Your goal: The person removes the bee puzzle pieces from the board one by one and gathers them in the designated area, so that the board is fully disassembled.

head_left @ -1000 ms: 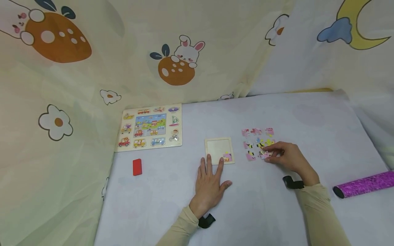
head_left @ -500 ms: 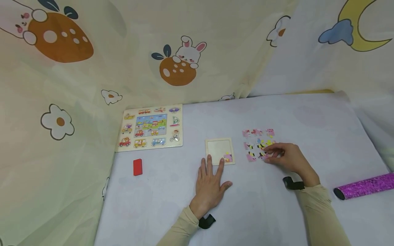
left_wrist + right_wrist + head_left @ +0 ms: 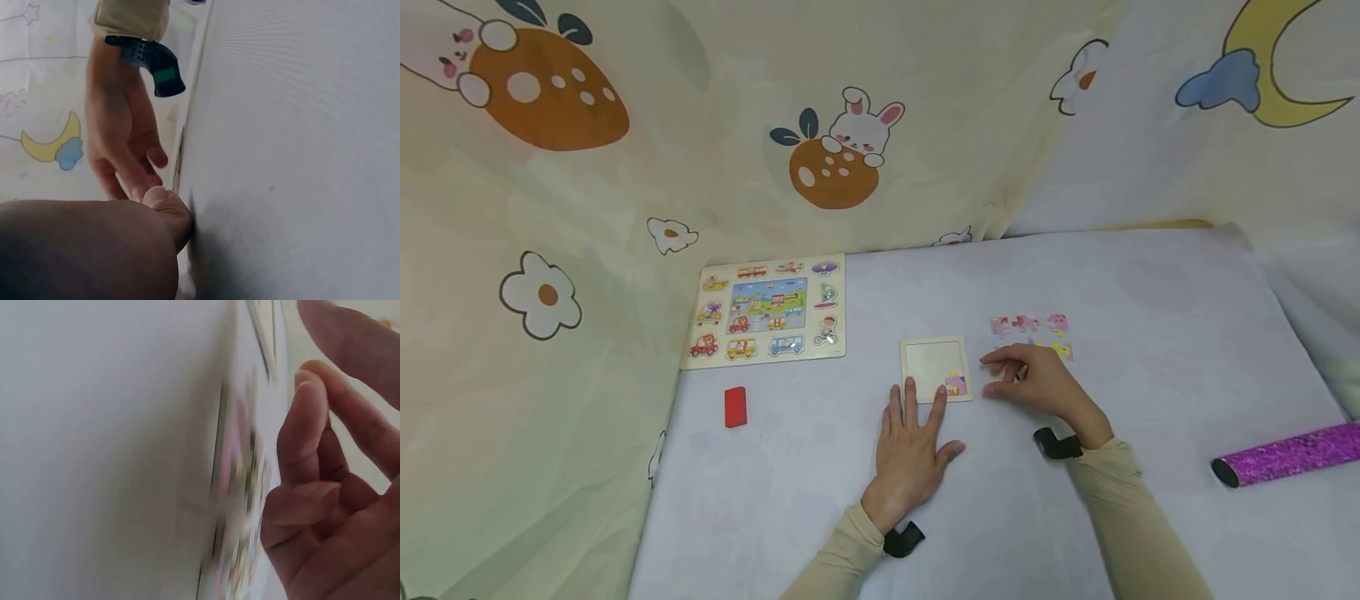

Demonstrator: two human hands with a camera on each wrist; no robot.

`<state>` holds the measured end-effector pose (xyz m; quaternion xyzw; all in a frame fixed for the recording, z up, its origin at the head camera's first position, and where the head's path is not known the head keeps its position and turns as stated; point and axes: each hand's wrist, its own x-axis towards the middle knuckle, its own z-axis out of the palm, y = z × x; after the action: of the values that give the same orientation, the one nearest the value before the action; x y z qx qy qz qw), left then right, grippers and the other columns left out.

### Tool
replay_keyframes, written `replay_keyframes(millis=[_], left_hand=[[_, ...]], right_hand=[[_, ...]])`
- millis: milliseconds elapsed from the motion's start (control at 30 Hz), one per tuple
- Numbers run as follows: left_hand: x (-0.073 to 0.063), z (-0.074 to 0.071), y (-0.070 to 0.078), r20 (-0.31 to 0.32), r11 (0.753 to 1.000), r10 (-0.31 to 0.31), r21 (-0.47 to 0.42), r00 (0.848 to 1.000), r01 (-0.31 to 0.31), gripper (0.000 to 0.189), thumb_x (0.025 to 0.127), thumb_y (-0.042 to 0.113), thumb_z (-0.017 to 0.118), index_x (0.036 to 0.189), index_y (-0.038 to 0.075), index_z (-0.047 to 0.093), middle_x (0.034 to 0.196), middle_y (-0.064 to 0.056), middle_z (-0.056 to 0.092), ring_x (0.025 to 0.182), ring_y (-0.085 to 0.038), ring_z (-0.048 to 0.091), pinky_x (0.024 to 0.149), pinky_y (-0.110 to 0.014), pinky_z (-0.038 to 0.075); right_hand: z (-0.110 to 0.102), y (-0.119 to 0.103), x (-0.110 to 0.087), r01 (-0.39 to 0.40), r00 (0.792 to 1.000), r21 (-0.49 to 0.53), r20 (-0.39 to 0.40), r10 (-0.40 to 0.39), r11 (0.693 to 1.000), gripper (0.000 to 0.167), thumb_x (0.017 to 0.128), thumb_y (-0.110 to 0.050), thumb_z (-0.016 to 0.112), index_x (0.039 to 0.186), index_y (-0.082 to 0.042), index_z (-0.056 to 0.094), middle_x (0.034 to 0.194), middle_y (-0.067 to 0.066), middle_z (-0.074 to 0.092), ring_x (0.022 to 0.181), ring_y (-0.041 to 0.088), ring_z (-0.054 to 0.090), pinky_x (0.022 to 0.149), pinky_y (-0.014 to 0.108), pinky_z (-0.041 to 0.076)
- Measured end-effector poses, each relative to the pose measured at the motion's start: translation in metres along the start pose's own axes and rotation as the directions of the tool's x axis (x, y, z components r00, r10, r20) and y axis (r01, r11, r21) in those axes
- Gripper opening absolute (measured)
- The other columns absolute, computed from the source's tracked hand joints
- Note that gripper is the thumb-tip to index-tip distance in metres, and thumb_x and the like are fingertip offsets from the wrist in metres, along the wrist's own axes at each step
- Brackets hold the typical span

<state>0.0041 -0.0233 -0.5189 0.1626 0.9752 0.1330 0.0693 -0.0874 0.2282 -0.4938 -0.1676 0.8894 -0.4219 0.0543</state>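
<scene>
My left hand (image 3: 910, 454) lies flat with fingers spread, its fingertips on the lower edge of a small pale puzzle tray (image 3: 932, 340). A pink and yellow puzzle piece (image 3: 956, 387) sits in the tray's lower right corner. My right hand (image 3: 1041, 383) is just right of the tray, over the loose puzzle pieces (image 3: 1025, 322). Thumb and index fingertips stand apart with nothing seen between them. It hides the nearer pieces in the head view. In the right wrist view, the right hand (image 3: 331, 456) has loosely bent fingers beside blurred pieces (image 3: 234, 450).
A larger vehicle puzzle board (image 3: 767, 354) lies at the back left, with a red block (image 3: 735, 407) in front of it. At the right edge is a glittery purple tube (image 3: 1292, 454). A printed curtain (image 3: 715, 125) hangs behind the white table (image 3: 797, 500).
My right hand has moved left, from the right side of the loose pieces to near the tray, and now covers the nearer left pieces. My left hand has stayed in place.
</scene>
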Motion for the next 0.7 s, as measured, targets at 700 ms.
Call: replay_keyframes(millis=[700], left_hand=[[0.002, 0.001, 0.001, -0.006, 1.0, -0.003, 0.004, 1.0, 0.003, 0.08, 0.102, 0.062, 0.056, 0.168, 0.024, 0.033, 0.171, -0.033, 0.018, 0.158, -0.053, 0.018, 0.123, -0.059, 0.032]], right_hand=[[0.035, -0.037, 0.024, -0.053, 0.991, -0.122, 0.112, 0.067, 0.991, 0.032, 0.081, -0.012, 0.093, 0.106, -0.002, 0.076, 0.092, 0.008, 0.073, 0.072, 0.009, 0.057, 0.067, 0.025, 0.047]])
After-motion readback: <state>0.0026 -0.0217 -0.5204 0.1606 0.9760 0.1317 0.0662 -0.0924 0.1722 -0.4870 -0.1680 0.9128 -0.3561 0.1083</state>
